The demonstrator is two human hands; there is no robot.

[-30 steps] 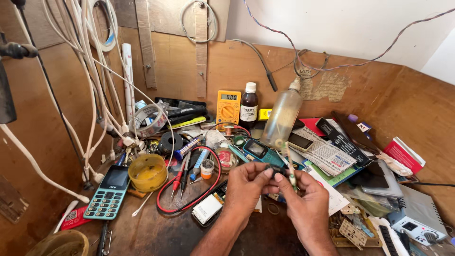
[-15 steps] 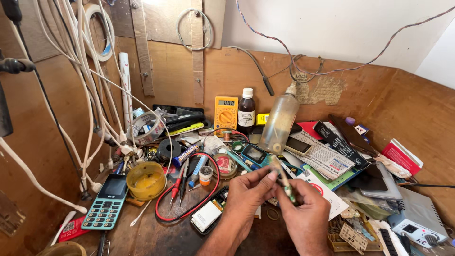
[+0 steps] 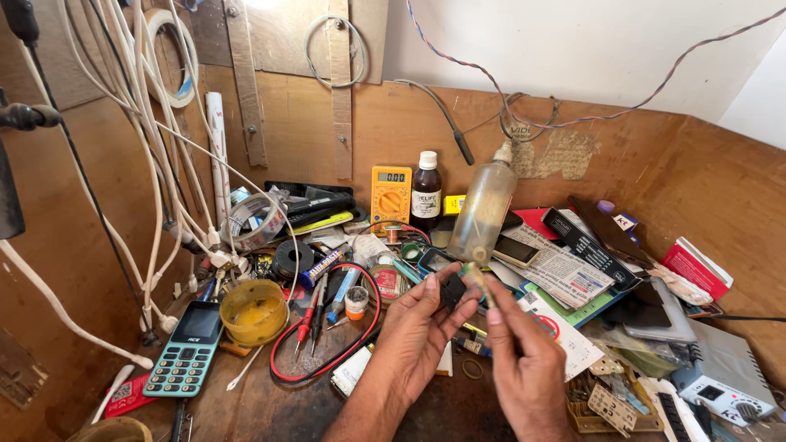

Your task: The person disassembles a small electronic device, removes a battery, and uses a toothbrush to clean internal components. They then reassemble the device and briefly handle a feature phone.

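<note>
On the left I see a teal keypad phone [image 3: 187, 354] and a yellow tub [image 3: 255, 311] on the cluttered bench. My left hand [image 3: 423, 327] pinches a small dark part [image 3: 453, 290], fingers closed on it. My right hand [image 3: 524, 364] grips a thin brush [image 3: 477, 282] touching that part, just before the clear bottle [image 3: 483, 211].

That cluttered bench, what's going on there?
A person sits at a cluttered wooden workbench and holds a small, thin part between both hands. The left hand pinches it from one side and the right hand from the other, just above the bench. What the part is cannot be told. Around them lie a yellow multimeter, red and black test leads, a keypad phone and a clear plastic bottle.
</note>
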